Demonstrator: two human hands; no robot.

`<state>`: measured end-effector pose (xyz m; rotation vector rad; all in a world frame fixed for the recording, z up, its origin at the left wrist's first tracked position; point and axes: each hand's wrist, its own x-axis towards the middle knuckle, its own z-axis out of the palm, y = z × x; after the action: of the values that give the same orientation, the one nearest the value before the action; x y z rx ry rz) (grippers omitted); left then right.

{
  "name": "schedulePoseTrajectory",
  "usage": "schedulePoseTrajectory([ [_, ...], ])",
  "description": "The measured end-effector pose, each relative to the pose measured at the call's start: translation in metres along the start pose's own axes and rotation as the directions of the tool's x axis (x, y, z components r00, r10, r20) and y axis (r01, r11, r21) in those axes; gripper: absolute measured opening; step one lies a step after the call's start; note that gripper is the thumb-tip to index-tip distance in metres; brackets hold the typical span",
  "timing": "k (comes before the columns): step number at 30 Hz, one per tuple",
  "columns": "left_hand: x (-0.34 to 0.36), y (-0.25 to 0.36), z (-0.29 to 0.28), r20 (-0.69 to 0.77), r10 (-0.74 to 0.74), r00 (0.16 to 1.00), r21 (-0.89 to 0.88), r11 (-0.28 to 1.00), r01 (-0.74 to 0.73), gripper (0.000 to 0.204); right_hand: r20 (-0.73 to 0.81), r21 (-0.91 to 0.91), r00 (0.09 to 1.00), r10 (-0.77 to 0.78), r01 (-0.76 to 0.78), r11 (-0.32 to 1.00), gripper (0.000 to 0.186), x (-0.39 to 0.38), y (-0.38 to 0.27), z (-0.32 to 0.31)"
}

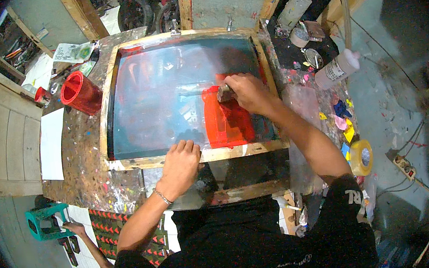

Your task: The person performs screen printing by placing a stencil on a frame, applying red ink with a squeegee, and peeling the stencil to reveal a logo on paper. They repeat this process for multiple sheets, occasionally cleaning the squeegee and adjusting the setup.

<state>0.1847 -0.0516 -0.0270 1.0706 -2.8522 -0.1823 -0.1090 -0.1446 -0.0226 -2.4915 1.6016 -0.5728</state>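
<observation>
A wooden-framed printing screen [113, 165] lies flat on the worktable in front of me, its mesh bluish grey with pale printed shapes. My right hand [244, 93] is closed around the worn wooden handle of a squeegee [225, 93] on the right half of the mesh. A wide band of wet red ink [218, 126] runs from the squeegee down to the near rail. My left hand [182, 161], fingers curled, grips the near rail of the screen left of that band. The squeegee's far end is hidden by my right hand.
A red-stained ink can [80, 91] and white paper [53, 145] are left of the screen. Bottles [337, 68] and a tape roll [361, 158] sit right. Metal clamps [174, 28] stand at the far rail. Another person's arm [93, 246] reaches toward a teal stool [46, 223].
</observation>
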Motion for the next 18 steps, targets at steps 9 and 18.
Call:
schedulePoseTrajectory([
  [9, -0.003, 0.000, 0.000, -0.023, -0.026, 0.999, -0.057, 0.998, 0.024, 0.035, 0.243, 0.129, 0.970, 0.034, -0.067, 0.989, 0.028, -0.024, -0.046, -0.036],
  [18, -0.003, 0.002, -0.005, 0.004, -0.037, 0.999, -0.065, 0.997, 0.037, 0.034, 0.108, -0.143, 0.993, -0.047, 0.062, 0.988, 0.028, -0.047, -0.077, 0.012],
])
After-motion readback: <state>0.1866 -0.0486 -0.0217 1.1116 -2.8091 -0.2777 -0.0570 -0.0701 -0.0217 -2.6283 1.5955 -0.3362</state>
